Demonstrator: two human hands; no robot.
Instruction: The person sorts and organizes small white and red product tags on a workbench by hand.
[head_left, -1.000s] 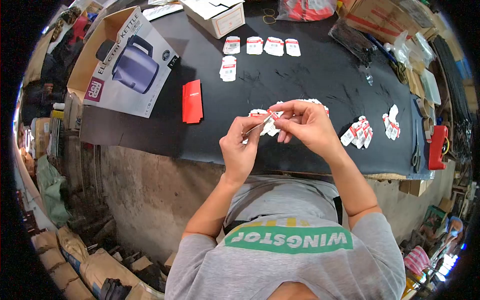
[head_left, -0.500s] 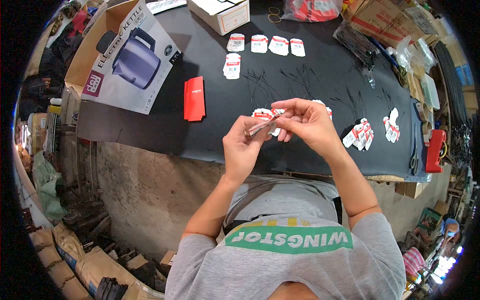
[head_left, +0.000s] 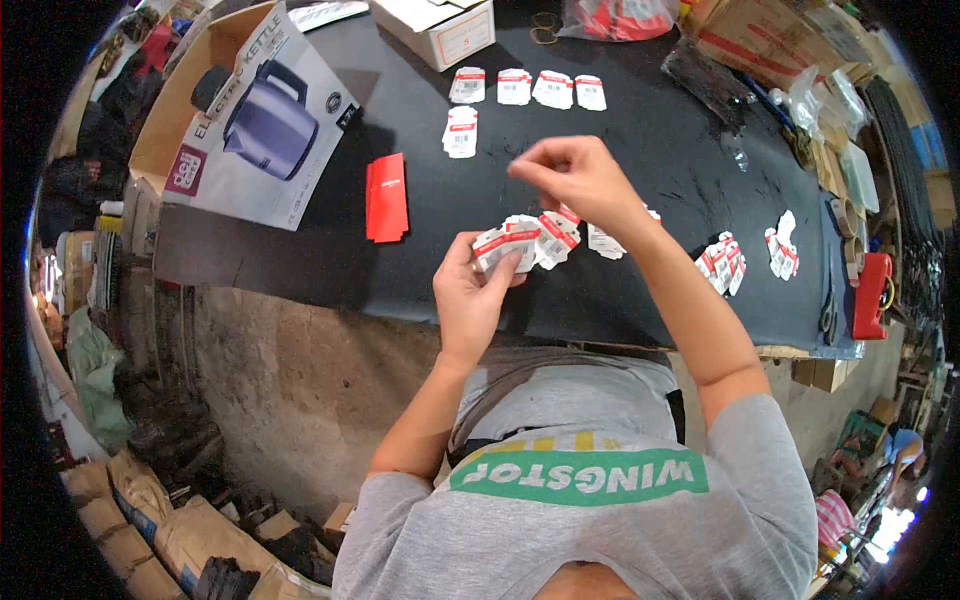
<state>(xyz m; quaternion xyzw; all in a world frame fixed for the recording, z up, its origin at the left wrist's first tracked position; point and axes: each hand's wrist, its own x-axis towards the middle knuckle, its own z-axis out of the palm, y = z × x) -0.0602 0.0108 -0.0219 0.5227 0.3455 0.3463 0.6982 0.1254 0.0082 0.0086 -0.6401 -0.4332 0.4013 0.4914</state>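
Near the table's front edge my left hand (head_left: pixel 470 305) is closed on a white hang tag (head_left: pixel 508 241) with a red band, thumb pressed across its face. My right hand (head_left: pixel 590 185) is raised over the table, up and right of that tag, with thumb and fingertips pinched together. Whatever may be in the pinch is too small to make out. Below the right hand lies a cluster of similar tags (head_left: pixel 556 240), partly hidden by both hands. Another tag group (head_left: pixel 606 243) shows beneath the right wrist.
Stacks of tags (head_left: pixel 514 88) lie in rows at the back, beside a red card stack (head_left: pixel 387 198). A kettle box (head_left: pixel 265 120) stands left. Further tags (head_left: pixel 723 265) lie right, near scissors (head_left: pixel 828 318) and a red tool (head_left: pixel 872 297). Thin black strings lie across the dark tabletop (head_left: pixel 420 285).
My right hand has come away from the tag and moved up, fingers still pinched. My left hand keeps the tag, now turned more face-up and slightly lower.
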